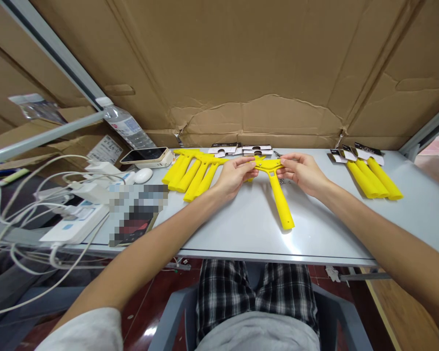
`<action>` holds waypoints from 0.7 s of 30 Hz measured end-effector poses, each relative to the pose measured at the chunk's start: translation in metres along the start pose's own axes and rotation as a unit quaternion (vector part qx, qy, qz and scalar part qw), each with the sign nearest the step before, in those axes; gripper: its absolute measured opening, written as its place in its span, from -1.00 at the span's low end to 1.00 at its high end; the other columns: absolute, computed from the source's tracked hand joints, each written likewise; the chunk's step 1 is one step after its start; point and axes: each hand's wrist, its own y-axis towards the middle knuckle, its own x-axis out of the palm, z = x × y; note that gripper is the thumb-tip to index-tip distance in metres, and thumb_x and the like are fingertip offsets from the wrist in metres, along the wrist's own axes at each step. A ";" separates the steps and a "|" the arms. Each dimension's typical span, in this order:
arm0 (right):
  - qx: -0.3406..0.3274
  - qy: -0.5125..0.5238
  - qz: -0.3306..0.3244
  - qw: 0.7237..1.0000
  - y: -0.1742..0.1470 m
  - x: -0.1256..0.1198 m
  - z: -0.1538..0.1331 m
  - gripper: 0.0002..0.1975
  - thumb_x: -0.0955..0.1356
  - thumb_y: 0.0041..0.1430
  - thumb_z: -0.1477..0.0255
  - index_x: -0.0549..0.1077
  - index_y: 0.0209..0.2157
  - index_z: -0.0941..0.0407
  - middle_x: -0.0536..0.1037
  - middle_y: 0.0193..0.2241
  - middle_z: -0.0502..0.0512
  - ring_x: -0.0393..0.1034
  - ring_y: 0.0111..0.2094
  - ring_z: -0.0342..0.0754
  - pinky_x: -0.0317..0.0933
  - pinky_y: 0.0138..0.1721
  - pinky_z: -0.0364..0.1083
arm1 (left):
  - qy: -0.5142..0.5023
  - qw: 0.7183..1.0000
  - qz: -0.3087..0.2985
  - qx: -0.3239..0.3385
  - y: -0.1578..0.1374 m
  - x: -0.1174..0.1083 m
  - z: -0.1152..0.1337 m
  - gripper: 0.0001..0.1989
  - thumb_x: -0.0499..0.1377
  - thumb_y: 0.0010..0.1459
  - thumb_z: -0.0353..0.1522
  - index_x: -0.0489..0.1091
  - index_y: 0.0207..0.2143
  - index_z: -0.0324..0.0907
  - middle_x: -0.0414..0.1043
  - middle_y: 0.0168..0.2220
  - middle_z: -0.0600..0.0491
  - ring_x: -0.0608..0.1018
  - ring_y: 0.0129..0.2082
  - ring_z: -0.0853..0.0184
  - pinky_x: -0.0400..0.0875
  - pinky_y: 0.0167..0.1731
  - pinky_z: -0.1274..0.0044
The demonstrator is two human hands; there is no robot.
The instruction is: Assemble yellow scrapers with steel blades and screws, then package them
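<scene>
Both hands are raised over the table, holding a yellow T-shaped plastic handle (281,202) between them. My left hand (234,179) pinches the left end of its crossbar. The right end is pinched by my right hand (303,174). The grip hangs down toward the table's front, and a small screw shows on the crossbar. Behind it, another yellow piece is partly hidden. Several similar yellow handles (195,176) lie side by side left of my left hand. Over on the right, several yellow handles (375,179) have black-and-white cards at their heads. Small metal bits lie near my right fingertips, too small to name.
Black-and-white cards (256,150) lie along the cardboard wall (256,58). Leftward are a phone (146,155), a white rounded object (143,175), a plastic bottle (129,126), and a power strip (76,224) with tangled white cables. A blurred-out flat item (139,217) lies by my left forearm.
</scene>
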 end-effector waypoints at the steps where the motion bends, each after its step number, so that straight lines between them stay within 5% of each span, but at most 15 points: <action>1: 0.000 -0.001 0.000 1.000 0.000 0.000 0.000 -0.79 0.40 0.38 0.51 0.40 0.00 0.25 0.59 -0.17 0.22 0.56 -0.31 -0.18 0.58 -0.22 -0.14 | 0.001 1.000 0.003 -0.001 0.000 0.000 0.000 -0.86 0.32 0.30 -0.60 0.56 -0.10 -0.33 0.65 -0.37 -0.01 0.66 -0.45 0.42 0.59 -0.19 0.51; 21: -0.007 -0.020 -0.020 1.000 0.003 -0.003 0.000 -0.77 0.39 0.33 0.51 0.40 -0.01 0.24 0.60 -0.14 0.25 0.55 -0.37 -0.15 0.56 -0.29 -0.11 | 0.009 1.000 -0.013 0.002 -0.003 0.002 0.001 -0.82 0.30 0.27 -0.63 0.56 -0.10 -0.31 0.63 -0.43 0.05 0.65 -0.49 0.44 0.57 -0.26 0.57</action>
